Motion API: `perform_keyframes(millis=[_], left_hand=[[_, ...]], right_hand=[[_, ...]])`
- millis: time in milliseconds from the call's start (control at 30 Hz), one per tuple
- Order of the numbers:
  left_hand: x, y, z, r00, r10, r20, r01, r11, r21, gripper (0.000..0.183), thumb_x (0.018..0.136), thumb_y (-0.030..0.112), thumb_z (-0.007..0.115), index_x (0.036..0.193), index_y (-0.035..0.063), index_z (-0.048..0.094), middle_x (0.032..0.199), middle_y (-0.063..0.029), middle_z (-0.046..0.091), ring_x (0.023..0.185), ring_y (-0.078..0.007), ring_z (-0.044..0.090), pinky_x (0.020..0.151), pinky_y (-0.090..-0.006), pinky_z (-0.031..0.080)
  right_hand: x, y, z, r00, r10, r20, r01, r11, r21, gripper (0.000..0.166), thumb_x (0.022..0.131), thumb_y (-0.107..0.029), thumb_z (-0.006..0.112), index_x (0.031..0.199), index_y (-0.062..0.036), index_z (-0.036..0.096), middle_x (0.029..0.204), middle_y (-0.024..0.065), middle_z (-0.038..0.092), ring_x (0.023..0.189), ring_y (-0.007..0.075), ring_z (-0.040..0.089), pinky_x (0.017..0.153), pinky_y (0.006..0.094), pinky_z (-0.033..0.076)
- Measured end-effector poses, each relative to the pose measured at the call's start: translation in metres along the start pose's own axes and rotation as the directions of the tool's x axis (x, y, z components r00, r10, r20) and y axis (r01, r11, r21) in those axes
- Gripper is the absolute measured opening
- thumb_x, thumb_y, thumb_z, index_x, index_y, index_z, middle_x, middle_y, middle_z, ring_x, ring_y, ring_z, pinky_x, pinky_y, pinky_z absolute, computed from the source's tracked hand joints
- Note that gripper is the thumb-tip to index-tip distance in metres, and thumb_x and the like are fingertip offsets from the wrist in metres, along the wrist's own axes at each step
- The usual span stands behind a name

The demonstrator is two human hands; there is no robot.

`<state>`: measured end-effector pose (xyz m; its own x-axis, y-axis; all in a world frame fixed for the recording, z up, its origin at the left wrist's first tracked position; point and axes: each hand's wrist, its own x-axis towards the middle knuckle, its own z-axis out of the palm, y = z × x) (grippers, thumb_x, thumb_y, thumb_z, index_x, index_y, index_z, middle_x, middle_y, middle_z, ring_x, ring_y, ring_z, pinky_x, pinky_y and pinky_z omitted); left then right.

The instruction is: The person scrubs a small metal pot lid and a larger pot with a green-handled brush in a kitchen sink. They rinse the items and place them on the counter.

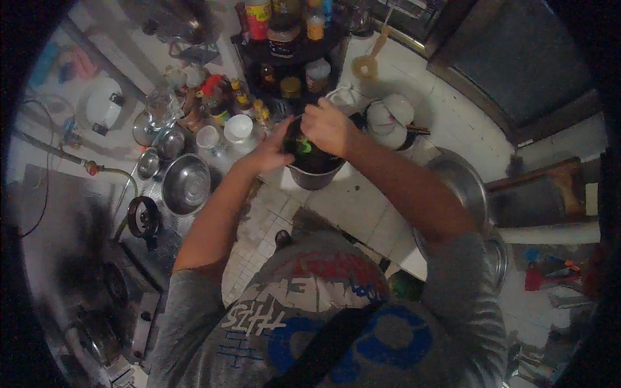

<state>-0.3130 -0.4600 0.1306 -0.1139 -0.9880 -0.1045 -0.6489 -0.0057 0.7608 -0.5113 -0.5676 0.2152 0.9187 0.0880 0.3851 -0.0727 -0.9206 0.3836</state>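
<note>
A metal pot (315,180) stands on the tiled counter before me. Dark material, apparently a plastic bag (318,162), fills its mouth, and something green (304,147) shows inside. My left hand (271,151) is at the left side of this bag, thumb and fingers around its edge. Over the far right side, my right hand (324,125) has its fingers curled on the bag's upper part. Its fingertips are partly hidden, and dim light blurs the detail.
Behind the pot rises a dark rack (291,53) of bottles and jars. Left are white cups (238,127), bottles and a steel bowl (186,184), with a gas stove (114,286) nearer. Stacked white bowls (389,119) and a large metal basin (458,179) stand right.
</note>
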Motion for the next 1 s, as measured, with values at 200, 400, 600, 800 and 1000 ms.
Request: perform_keyframes(millis=[200,400,600,800,1000], left_hand=[[-0.005,0.008,-0.002,0.990,-0.139,0.018,0.137,0.988,0.075,0.106,0.076,0.028,0.071,0.159,0.0200,0.005,0.162,-0.0179,0.021,0.150,-0.0353,0.018,0.119,-0.0579,0.003],[0.002,0.021,-0.005,0.995,-0.080,0.052,0.078,0.996,0.030,0.105,0.076,0.026,0.071,0.158,0.0191,0.005,0.160,-0.0187,0.024,0.150,-0.0361,0.020,0.120,-0.0572,0.004],[0.001,0.009,0.002,0.998,-0.046,-0.038,0.050,0.991,0.121,0.105,0.076,0.025,0.071,0.158,0.0195,0.007,0.162,-0.0187,0.019,0.150,-0.0372,0.016,0.120,-0.0586,0.006],[-0.004,0.012,0.006,0.991,-0.121,-0.063,0.128,0.984,0.124,0.103,0.076,0.024,0.070,0.158,0.0227,0.009,0.162,-0.0215,0.017,0.151,-0.0364,0.014,0.120,-0.0589,0.006],[-0.008,0.026,0.006,0.977,-0.179,-0.120,0.207,0.930,0.302,0.101,0.077,0.019,0.067,0.159,0.0220,0.008,0.163,-0.0182,0.014,0.151,-0.0351,0.014,0.120,-0.0567,0.012]], right_hand=[[0.001,0.048,-0.035,0.963,-0.134,-0.232,0.137,0.991,-0.001,0.011,0.068,-0.022,0.064,0.070,-0.0119,0.059,0.073,-0.0009,0.054,0.081,0.0177,0.056,0.069,0.0353,0.042],[-0.006,0.013,0.020,0.987,-0.147,0.065,0.146,0.989,0.024,0.008,0.070,-0.020,0.064,0.068,-0.0139,0.060,0.070,-0.0019,0.054,0.082,0.0173,0.058,0.075,0.0354,0.042],[-0.021,0.043,0.003,0.997,0.015,-0.074,-0.012,0.999,0.045,0.009,0.070,-0.022,0.064,0.074,-0.0138,0.062,0.073,0.0005,0.055,0.078,0.0185,0.057,0.074,0.0381,0.041],[-0.011,0.069,-0.015,0.995,0.010,-0.098,-0.004,0.998,0.059,0.012,0.075,-0.028,0.068,0.079,-0.0160,0.068,0.078,-0.0007,0.061,0.083,0.0176,0.060,0.082,0.0394,0.040],[-0.030,0.014,0.048,0.984,0.002,0.176,-0.005,1.000,0.014,0.011,0.078,-0.019,0.062,0.074,-0.0160,0.071,0.077,0.0013,0.067,0.083,0.0181,0.064,0.088,0.0373,0.040]])
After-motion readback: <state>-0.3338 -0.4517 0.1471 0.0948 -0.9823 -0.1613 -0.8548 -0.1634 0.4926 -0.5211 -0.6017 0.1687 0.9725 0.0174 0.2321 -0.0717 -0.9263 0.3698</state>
